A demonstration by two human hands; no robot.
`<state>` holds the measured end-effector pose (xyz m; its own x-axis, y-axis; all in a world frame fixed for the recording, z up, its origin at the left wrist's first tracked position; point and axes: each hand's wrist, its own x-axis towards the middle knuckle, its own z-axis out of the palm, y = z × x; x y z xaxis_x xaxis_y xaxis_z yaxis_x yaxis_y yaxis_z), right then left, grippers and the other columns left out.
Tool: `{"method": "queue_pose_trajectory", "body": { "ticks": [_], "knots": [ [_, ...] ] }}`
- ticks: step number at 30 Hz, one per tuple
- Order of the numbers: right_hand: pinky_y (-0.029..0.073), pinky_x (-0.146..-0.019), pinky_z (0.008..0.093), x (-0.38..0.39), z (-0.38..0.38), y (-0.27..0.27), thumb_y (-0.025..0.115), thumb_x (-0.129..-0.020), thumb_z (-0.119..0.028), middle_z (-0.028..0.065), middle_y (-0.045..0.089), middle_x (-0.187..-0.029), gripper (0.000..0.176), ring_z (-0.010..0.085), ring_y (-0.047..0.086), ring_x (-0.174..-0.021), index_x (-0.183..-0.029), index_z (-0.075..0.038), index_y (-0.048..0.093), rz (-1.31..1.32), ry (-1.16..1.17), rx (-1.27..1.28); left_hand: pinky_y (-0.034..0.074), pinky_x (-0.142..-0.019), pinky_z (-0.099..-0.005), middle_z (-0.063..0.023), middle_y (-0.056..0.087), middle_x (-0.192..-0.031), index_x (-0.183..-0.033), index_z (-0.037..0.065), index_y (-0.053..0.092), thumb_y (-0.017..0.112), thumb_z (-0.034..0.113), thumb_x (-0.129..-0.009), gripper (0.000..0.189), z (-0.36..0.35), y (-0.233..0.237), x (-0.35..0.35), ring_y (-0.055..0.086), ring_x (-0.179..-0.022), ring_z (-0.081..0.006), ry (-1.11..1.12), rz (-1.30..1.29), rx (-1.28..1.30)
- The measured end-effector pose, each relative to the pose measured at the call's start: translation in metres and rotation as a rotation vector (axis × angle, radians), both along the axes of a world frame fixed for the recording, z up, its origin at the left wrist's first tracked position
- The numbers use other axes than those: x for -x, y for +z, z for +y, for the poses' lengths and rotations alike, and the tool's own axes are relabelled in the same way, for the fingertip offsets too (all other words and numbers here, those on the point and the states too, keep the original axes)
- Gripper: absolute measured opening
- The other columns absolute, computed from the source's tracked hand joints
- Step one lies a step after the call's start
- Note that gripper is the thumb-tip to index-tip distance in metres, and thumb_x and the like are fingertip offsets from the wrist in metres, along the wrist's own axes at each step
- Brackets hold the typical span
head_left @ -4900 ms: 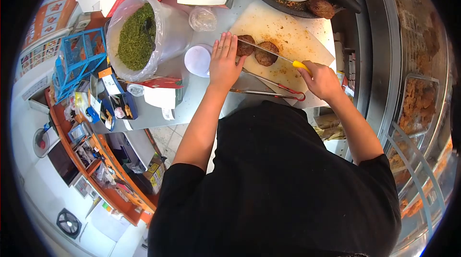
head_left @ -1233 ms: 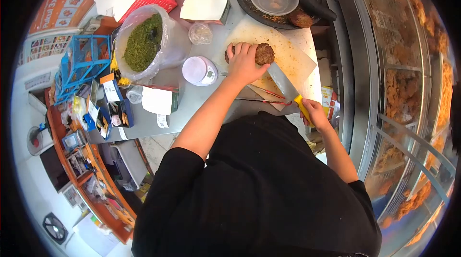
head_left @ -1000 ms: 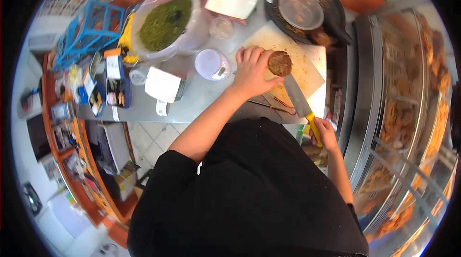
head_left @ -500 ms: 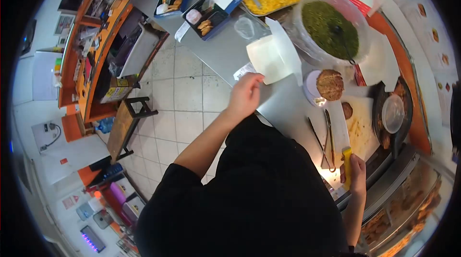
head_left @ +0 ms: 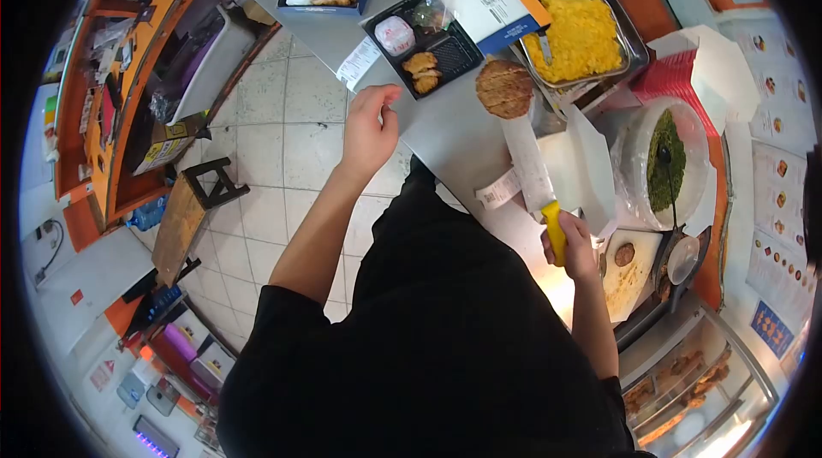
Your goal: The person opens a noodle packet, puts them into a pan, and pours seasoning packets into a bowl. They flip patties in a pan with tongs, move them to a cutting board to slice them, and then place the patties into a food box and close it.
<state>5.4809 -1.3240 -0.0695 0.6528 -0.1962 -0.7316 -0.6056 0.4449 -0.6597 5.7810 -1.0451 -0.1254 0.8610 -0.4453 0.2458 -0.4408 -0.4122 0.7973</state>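
our right hand [head_left: 575, 246] is closed tight round the yellow handle of the knife [head_left: 531, 169]. its wide blade runs flat away from the fist, out over the counter [head_left: 454, 145]. the patty [head_left: 505, 88] lies on the far end of that blade, well out from the grip. it is round, brown and whole.

just past the blade tip stands the rice pan [head_left: 629, 40], full of yellow rice. to the left of the tip sits a black meal tray [head_left: 449, 51] with fried pieces and a small white cup in it.

close to the fist, a paper slip [head_left: 498, 191] lies on the counter just left of the blade. a white box [head_left: 591, 169] stands open just right of it. beyond the box is a clear tub [head_left: 664, 158] of chopped greens. right beside our gripping hand is the cutting board [head_left: 635, 285], with one small brown piece [head_left: 625, 253] on it.

our left hand [head_left: 370, 128] holds nothing, its fingers loosely bent and apart. it hovers at the counter's near edge, well apart from the knife. nearest to it is a printed receipt [head_left: 358, 62], just beyond the fingertips, and the meal tray lies a little further on. we cannot tell whether the fingers touch the counter.
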Motion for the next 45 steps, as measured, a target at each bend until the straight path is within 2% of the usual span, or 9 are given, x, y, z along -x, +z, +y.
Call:
{"method": "queue_pose_trajectory", "body": {
  "ticks": [8, 13, 17, 25, 32, 37, 40, 43, 45],
  "knots": [
    [0.04, -0.043, 0.0262, -0.084, 0.017, -0.026, 0.049, -0.104, -0.04, 0.0081, 0.06, -0.069, 0.041, 0.0141, 0.05, -0.044, -0.102, -0.001, 0.061, 0.021, 0.021, -0.044, 0.045, -0.087, -0.0419, -0.0093, 0.068, -0.096, -0.106, 0.005, 0.066, 0.058, -0.005, -0.08, 0.029, -0.011, -0.019, -0.073, 0.062, -0.095, -0.0303, -0.067, -0.06, -0.004],
    [0.04, -0.043, 0.0253, -0.113, 0.014, -0.04, 0.047, -0.105, -0.039, 0.0072, 0.06, -0.069, 0.04, 0.0133, 0.05, -0.044, -0.104, -0.001, 0.061, 0.078, 0.072, -0.011, 0.047, -0.086, -0.0402, -0.0091, 0.069, -0.098, -0.108, 0.006, 0.066, 0.059, -0.006, -0.083, 0.028, -0.021, -0.029, -0.092, 0.063, -0.094, -0.0298, -0.095, -0.068, 0.003],
    [0.04, -0.043, 0.0249, -0.128, 0.016, -0.037, 0.046, -0.106, -0.04, 0.0064, 0.06, -0.07, 0.042, 0.0124, 0.05, -0.044, -0.107, 0.0, 0.062, 0.203, 0.113, -0.018, 0.042, -0.089, -0.0405, -0.0058, 0.069, -0.098, -0.105, 0.008, 0.067, 0.063, -0.003, -0.083, 0.025, -0.031, -0.035, -0.096, 0.061, -0.096, -0.0274, -0.069, -0.031, -0.017],
    [0.041, -0.043, 0.0251, -0.15, 0.017, -0.012, 0.044, -0.107, -0.041, 0.0064, 0.062, -0.071, 0.045, 0.0121, 0.053, -0.046, -0.109, 0.0, 0.062, 0.272, 0.134, -0.007, 0.041, -0.089, -0.0424, -0.0066, 0.068, -0.098, -0.103, 0.01, 0.068, 0.067, 0.006, -0.084, 0.019, -0.038, -0.033, -0.095, 0.06, -0.098, -0.0286, -0.105, -0.049, 0.049],
    [0.043, -0.043, 0.0254, -0.146, 0.017, 0.043, 0.044, -0.107, -0.041, 0.0069, 0.064, -0.072, 0.045, 0.0128, 0.058, -0.048, -0.104, 0.0, 0.064, 0.365, 0.25, 0.235, 0.041, -0.089, -0.0425, -0.0071, 0.068, -0.099, -0.102, 0.01, 0.068, 0.067, 0.008, -0.084, 0.019, -0.037, -0.029, -0.082, 0.06, -0.099, -0.029, -0.12, -0.092, -0.02],
    [0.043, -0.042, 0.024, -0.084, 0.007, 0.104, 0.05, -0.106, -0.039, 0.0057, 0.064, -0.069, 0.041, 0.0109, 0.057, -0.047, -0.102, 0.0, 0.065, 0.406, 0.228, 0.353, 0.042, -0.089, -0.0458, -0.0079, 0.068, -0.099, -0.101, 0.01, 0.068, 0.067, 0.007, -0.082, 0.018, -0.048, -0.034, -0.065, 0.06, -0.101, -0.0315, -0.124, -0.275, -0.161],
    [0.043, -0.042, 0.0235, 0.0, -0.011, 0.146, 0.051, -0.106, -0.036, 0.0043, 0.065, -0.068, 0.038, 0.0086, 0.053, -0.044, -0.099, -0.001, 0.065, 0.324, 0.082, 0.294, 0.05, -0.084, -0.0453, -0.0122, 0.071, -0.096, -0.094, 0.007, 0.069, 0.067, 0.007, -0.086, 0.008, -0.061, -0.036, -0.058, 0.066, -0.091, -0.0334, -0.224, -0.174, 0.005],
    [0.04, -0.04, 0.0231, 0.125, -0.021, 0.168, 0.048, -0.107, -0.034, 0.0066, 0.065, -0.067, 0.037, 0.0096, 0.052, -0.042, -0.096, -0.002, 0.063, 0.279, -0.185, 0.332, 0.054, -0.072, -0.0313, -0.0114, 0.07, -0.1, -0.111, -0.001, 0.066, 0.061, 0.001, -0.095, 0.017, -0.078, -0.016, -0.02, 0.066, -0.086, -0.0181, -0.213, 0.006, 0.169],
    [0.039, -0.04, 0.0229, 0.204, -0.021, 0.179, 0.048, -0.106, -0.034, 0.0064, 0.065, -0.067, 0.037, 0.0099, 0.051, -0.043, -0.094, -0.002, 0.063, 0.285, -0.405, 0.358, 0.054, -0.077, -0.0318, -0.0116, 0.068, -0.098, -0.112, -0.004, 0.064, 0.057, -0.004, -0.093, 0.019, -0.097, 0.008, 0.017, 0.065, -0.087, -0.0181, -0.249, 0.008, 0.199]
  ]
}}
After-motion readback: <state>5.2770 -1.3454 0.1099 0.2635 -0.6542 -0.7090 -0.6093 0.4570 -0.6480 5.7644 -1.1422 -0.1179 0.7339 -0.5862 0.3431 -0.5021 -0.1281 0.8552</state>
